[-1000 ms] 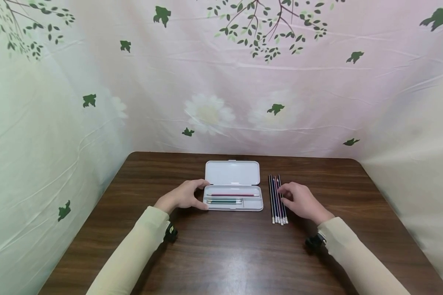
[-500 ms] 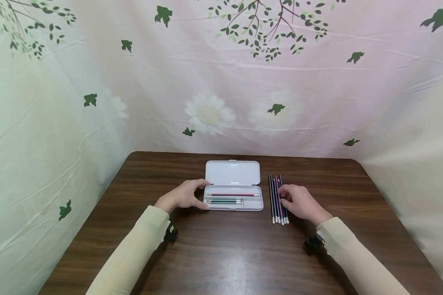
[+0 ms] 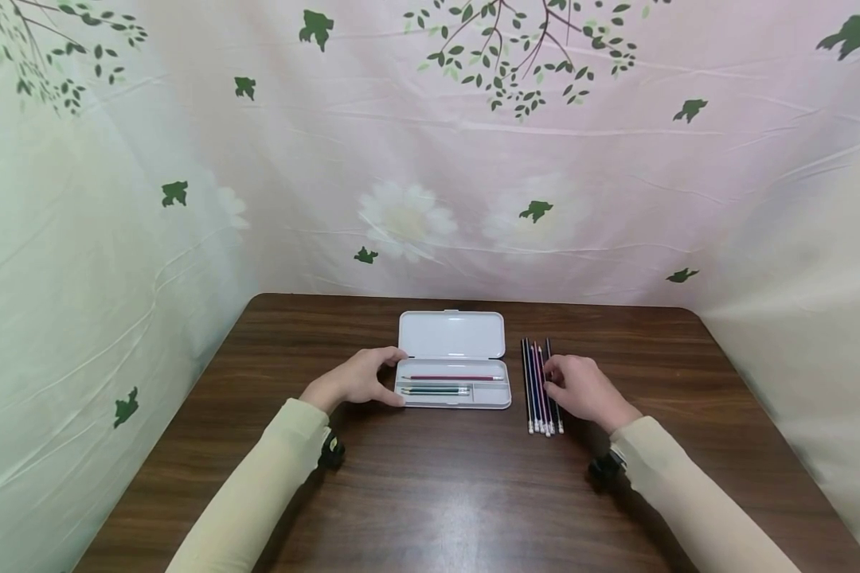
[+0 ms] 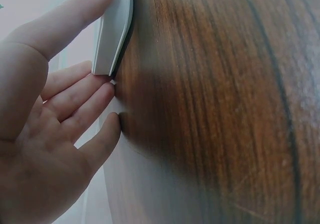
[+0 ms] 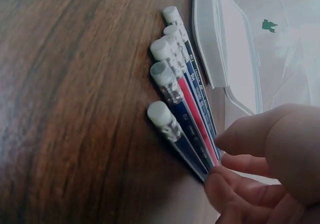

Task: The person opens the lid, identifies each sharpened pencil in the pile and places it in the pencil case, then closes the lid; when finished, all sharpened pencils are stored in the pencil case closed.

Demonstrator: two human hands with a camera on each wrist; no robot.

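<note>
An opened white pencil case (image 3: 490,402) lies on the table, with a red pencil (image 3: 451,378) and shorter green pencils (image 3: 433,392) in its tray. My left hand (image 3: 358,377) holds the case's left end, thumb at the front edge and fingers at the back. To the right of the case is a row of dark pencils (image 3: 529,398), one of them red, with white erasers towards me. The fingertips of my right hand (image 3: 580,388) pinch the rightmost dark pencil (image 5: 186,151), which stands slightly apart from the others at its far end; the fingers partly hide the contact.
The brown wooden table (image 3: 430,493) extends in front of and around the case. A patterned cloth (image 3: 451,159) with leaves and flowers hangs behind the table and along both sides.
My right hand has shifted slightly to the right. The rightmost pencil has moved right with it, opening a gap from the row. The left hand and case have stayed in place.
</note>
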